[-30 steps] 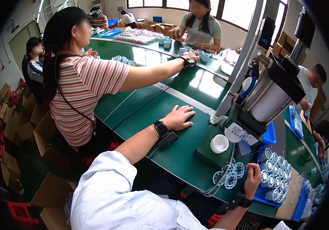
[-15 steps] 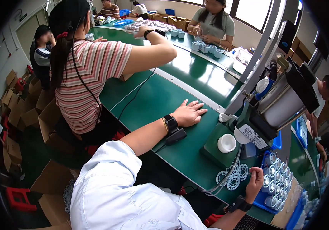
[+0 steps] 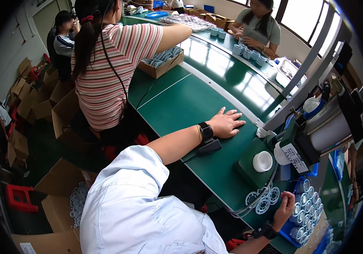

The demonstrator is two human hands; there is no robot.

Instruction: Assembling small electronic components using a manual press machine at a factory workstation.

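My left hand (image 3: 227, 123) lies flat on the green tabletop (image 3: 177, 95), fingers spread, holding nothing. A black band with a small black box is strapped round that wrist. Lower right, my right hand (image 3: 285, 208) is closed with its fingers curled up; whether anything is inside is hidden. It is between several flat pale-blue slotted rings (image 3: 263, 204) and a blue tray (image 3: 289, 239) packed with pale-blue and white cylindrical parts (image 3: 305, 210). Ahead of it, a white round cup-shaped holder (image 3: 262, 161) sits on the green base of a bench press (image 3: 291, 152).
A co-worker in a striped top (image 3: 113, 76) sits at left beside a cardboard box of pale-blue rings (image 3: 160, 67). Another person (image 3: 260, 29) handles cylindrical parts across the bench. Cables run along the press base. Open cartons (image 3: 60, 216) and a red stool (image 3: 20, 198) stand on the floor.
My view has turned slightly left, shifting the scene rightward. Both my hands keep their poses. The striped-top co-worker's arm has moved, and the box of rings beside that person now shows.
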